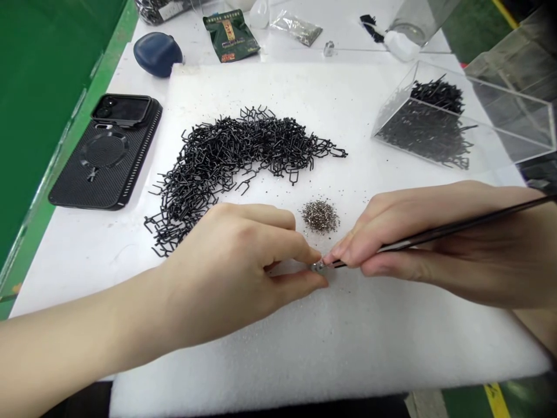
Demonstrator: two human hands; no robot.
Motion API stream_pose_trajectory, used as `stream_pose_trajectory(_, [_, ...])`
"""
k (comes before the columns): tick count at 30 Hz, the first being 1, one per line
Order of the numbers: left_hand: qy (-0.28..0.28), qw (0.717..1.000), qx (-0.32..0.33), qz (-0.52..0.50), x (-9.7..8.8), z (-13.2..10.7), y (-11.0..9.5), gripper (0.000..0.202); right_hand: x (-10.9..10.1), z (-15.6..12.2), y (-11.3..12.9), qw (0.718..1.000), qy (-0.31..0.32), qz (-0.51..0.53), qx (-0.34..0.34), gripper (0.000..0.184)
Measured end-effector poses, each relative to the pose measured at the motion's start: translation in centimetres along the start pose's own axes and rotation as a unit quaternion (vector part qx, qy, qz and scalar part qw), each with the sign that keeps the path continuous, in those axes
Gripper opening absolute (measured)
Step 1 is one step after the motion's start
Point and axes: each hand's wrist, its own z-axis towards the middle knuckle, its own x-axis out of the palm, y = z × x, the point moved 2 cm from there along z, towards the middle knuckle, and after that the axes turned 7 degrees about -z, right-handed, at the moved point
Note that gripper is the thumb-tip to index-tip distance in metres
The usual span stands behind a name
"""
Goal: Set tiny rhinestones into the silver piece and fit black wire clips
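Between the thumb and fingertips of my left hand point(243, 261) is a small shiny metal piece point(318, 266), mostly hidden by the fingers. My right hand point(418, 244) is closed around black tweezers point(429, 237), whose tips point left and meet the metal piece. What the tips grip, if anything, is too small to make out. Just beyond the fingertips lies a little heap of tiny metallic bits point(321, 216). A curved pile of bent black wire-like pieces point(243, 151) spreads behind my left hand.
On the white foam sheet point(348, 360), a tipped clear box point(404, 116) at right holds more black pieces. A black phone point(104, 154) lies left. Behind are a dark blue rubber bulb point(157, 54), a green packet point(230, 35), a clear bag point(296, 28) and a small metal part point(329, 49).
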Motion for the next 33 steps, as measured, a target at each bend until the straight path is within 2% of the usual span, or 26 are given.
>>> stream_pose_trajectory(23, [0.015,1.0,-0.014,0.017,-0.13,0.04,-0.18,0.001,0.13,-0.13,-0.17,1.0,-0.002,-0.003,0.002,0.009])
stream_pose_trajectory(33, [-0.002,1.0,-0.001,0.004,0.04,0.04,0.06,0.004,0.16,-0.13,-0.27,1.0,0.006,-0.001,0.003,0.009])
